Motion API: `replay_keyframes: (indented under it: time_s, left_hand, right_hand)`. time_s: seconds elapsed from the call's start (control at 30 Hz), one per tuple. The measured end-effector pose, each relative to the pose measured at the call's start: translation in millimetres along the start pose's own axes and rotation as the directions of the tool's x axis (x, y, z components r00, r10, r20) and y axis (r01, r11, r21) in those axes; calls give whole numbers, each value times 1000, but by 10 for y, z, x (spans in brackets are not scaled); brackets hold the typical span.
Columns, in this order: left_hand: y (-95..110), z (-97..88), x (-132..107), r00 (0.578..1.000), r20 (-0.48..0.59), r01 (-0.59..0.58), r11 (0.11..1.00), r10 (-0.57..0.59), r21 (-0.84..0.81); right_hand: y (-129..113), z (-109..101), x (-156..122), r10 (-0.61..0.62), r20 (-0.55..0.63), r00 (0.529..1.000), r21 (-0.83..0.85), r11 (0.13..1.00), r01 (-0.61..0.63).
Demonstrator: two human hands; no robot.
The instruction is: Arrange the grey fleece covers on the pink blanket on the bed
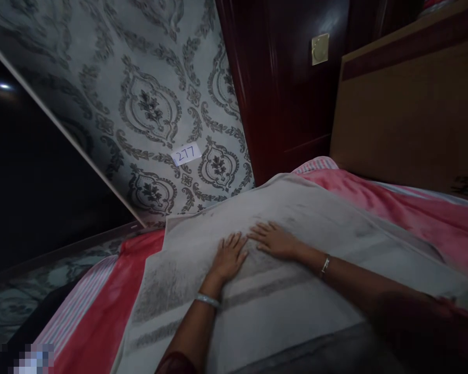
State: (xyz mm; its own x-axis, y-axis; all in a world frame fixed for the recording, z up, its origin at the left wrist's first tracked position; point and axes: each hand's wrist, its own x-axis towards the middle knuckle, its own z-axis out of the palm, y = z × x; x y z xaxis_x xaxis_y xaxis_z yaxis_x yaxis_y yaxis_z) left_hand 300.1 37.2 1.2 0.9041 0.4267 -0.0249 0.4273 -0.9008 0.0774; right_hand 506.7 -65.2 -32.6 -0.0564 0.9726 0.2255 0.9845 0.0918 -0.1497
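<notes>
A pale grey mat (265,301) with darker mottled patches and stripes is spread over red and striped bedding. My left hand (228,258) lies flat on the mat near its middle, fingers stretched out, a bangle at the wrist. Close by on the right, my right hand (275,240) also rests palm down on the mat with its fingers spread, the fingertips almost reaching those of the left. A metal bracelet circles the right wrist. Neither hand holds anything.
Red cloth (105,296) shows at the left, pink-red blanket (393,208) at the right. Behind stand a patterned wall (152,104) with a paper label (186,154) reading 277, a dark red wooden panel (284,93) and a large cardboard box (409,114). A black screen (35,171) fills the left.
</notes>
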Motion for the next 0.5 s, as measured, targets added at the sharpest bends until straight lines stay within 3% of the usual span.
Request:
replay_keyframes:
  time_s: [0.07,0.13,0.23,0.3,0.4,0.5]
  left_hand:
    - [-375,-6,44,997,6,81,996,-82,29]
    - [-906,-60,-99,973,2,231,971,-231,61]
    - [-1680,-188,-514,878,-62,478,876,-475,61]
    - [-2015,-264,-788,787,-204,597,802,-582,13]
    - [-2179,-341,-1033,729,-281,645,764,-624,-20]
    - [-2113,-400,-1112,709,-308,657,753,-635,-38]
  right_hand:
    - [463,-56,16,133,11,991,-19,991,-133]
    - [1056,-162,-125,312,24,950,-50,949,-311]
    - [1863,-297,-490,515,-33,856,-51,855,-517]
    - [2218,-327,-727,601,-76,795,-8,797,-603]
    - [2481,-276,-956,662,-155,733,68,747,-661]
    - [2583,-201,-1029,644,-235,728,96,761,-642]
